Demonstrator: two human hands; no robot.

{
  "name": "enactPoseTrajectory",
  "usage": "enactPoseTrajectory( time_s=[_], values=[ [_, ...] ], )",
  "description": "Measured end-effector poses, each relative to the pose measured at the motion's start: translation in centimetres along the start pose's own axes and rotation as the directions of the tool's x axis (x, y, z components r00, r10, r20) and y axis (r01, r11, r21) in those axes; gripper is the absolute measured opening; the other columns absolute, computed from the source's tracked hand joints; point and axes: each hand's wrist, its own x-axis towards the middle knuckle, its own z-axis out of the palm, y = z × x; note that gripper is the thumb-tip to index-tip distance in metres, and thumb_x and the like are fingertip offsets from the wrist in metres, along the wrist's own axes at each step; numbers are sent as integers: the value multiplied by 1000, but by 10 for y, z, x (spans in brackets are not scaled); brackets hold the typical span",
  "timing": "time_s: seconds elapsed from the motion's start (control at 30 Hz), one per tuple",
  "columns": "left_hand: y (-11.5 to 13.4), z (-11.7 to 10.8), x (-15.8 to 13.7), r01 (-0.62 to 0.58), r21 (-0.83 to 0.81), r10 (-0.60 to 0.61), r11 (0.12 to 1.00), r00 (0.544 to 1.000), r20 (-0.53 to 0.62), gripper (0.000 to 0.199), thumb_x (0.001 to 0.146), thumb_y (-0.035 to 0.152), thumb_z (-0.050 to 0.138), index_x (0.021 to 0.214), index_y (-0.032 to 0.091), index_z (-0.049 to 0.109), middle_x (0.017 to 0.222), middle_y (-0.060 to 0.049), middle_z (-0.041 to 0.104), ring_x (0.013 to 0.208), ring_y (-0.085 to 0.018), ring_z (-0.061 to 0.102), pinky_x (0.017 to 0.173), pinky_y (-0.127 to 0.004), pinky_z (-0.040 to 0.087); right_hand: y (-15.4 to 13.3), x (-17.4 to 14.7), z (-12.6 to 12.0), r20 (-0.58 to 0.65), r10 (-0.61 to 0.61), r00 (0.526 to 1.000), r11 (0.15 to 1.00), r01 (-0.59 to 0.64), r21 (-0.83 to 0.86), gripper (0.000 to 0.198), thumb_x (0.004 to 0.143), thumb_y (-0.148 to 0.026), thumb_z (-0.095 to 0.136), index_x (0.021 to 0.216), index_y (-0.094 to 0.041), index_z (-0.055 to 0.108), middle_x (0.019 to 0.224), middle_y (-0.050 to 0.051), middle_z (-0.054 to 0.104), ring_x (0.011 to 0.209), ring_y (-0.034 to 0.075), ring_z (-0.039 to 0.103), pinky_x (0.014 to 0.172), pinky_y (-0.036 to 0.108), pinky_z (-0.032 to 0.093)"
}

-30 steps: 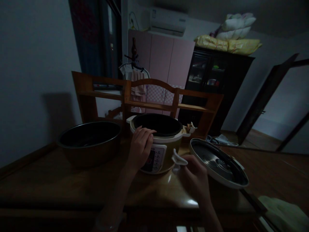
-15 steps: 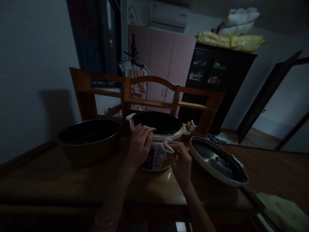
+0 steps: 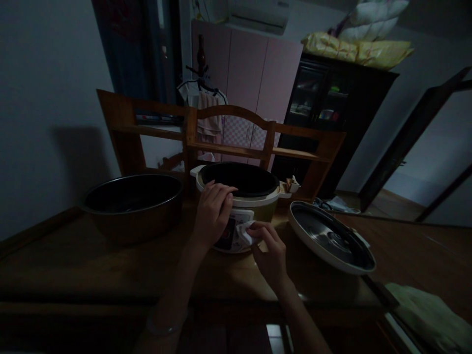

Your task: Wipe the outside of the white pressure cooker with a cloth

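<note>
Wiping step: my right hand (image 3: pixel 271 250) pinches cloth (image 3: pixel 245 233) against cooker (image 3: pixel 241 204) control panel; left hand (image 3: pixel 213 214) grip flat on rim, steadying. I'd judge next stroke needs light pressure toward 6 o'clock.

The cooker (image 3: pixel 258 206) has a cream rim, an olive-yellow body and a white panel with dark and red marks. A small white cloth (image 3: pixel 245 233) lies against that panel. The bowl (image 3: pixel 132 206) at the table's left edge is dark brown. The lid (image 3: pixel 332 243) is cream-rimmed with a grey steel inside. The table (image 3: pixel 92 265) is reddish-brown wood.
</note>
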Motion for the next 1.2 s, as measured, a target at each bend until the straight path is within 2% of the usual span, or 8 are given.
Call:
enactPoseTrajectory(
  time_s=[0.23, 0.6, 0.77, 0.83, 0.9, 1.0, 1.1, 1.2],
  values=[
    [1, -1, 0, -3, 6, 3, 1000, 1000, 7, 29, 102, 25, 34, 112, 23, 61, 111, -2, 66, 112, -18, 57, 119, -46, 29, 10, -27, 9, 52, 54, 997, 998, -53, -18, 33, 78, 3, 52, 94, -24, 62, 103, 4, 65, 98, 17, 65, 84, 27, 51],
    [1, 0, 0, 5, 3, -5, 1000, 1000, 14, 29, 102, 26, 34, 112, 24, 61, 111, -2, 65, 112, -18, 57, 120, -46, 29, 18, -41, 13, 105, 101, 989, 995, -100, -17, 29, 79, 0, 55, 93, -24, 63, 102, 4, 66, 96, 18, 66, 82, 26, 51],
    [1, -1, 0, 4, -2, -4, 1000, 1000, 10, 30, 102, 25, 34, 113, 24, 62, 112, -2, 65, 113, -18, 57, 120, -46, 29, 23, -58, 17, 309, 128, 942, 985, -84, -152, 31, 77, 3, 55, 90, -23, 63, 95, 3, 67, 84, 17, 66, 73, 23, 50],
    [1, -1, 0, 3, -4, -3, 1000, 1000, 8, 29, 101, 25, 35, 114, 24, 62, 111, -2, 65, 113, -18, 57, 120, -46, 29, 19, -60, 15, 334, 131, 933, 981, -74, -179, 30, 77, 3, 54, 92, -23, 63, 94, 3, 67, 84, 17, 66, 71, 23, 49],
    [1, 0, 0, 2, -3, -2, 1000, 1000, 7, 30, 101, 25, 35, 113, 24, 62, 111, -2, 65, 113, -17, 57, 120, -45, 29, 11, -58, 9, 269, 126, 955, 984, -85, -159, 28, 79, 0, 54, 94, -23, 63, 96, 4, 67, 85, 17, 66, 72, 24, 50],
    [0, 0, 0, 6, 4, -6, 1000, 1000, 6, 30, 102, 25, 34, 112, 24, 62, 111, -2, 66, 113, -18, 57, 120, -46, 29, -7, -47, -9, 52, 72, 996, 989, -64, -133, 23, 83, -5, 56, 94, -24, 63, 96, 4, 65, 88, 18, 66, 75, 27, 51],
    [0, 1, 0, 4, 5, -4, 1000, 1000, 4, 30, 102, 26, 33, 112, 24, 62, 111, -2, 66, 112, -18, 57, 120, -48, 30, -26, -31, -31, -146, 9, 989, 982, -36, -183, 24, 85, -6, 58, 98, -26, 65, 100, 5, 65, 93, 19, 66, 80, 30, 52],
    [-1, 1, 0, 4, 7, -4, 1000, 1000, 6, 30, 102, 26, 34, 113, 24, 62, 111, -2, 66, 113, -18, 57, 120, -47, 30, -36, -11, -40, -219, -37, 975, 980, -7, -198, 30, 86, -7, 59, 106, -29, 65, 106, 5, 65, 99, 21, 65, 86, 34, 53]
  ],
)
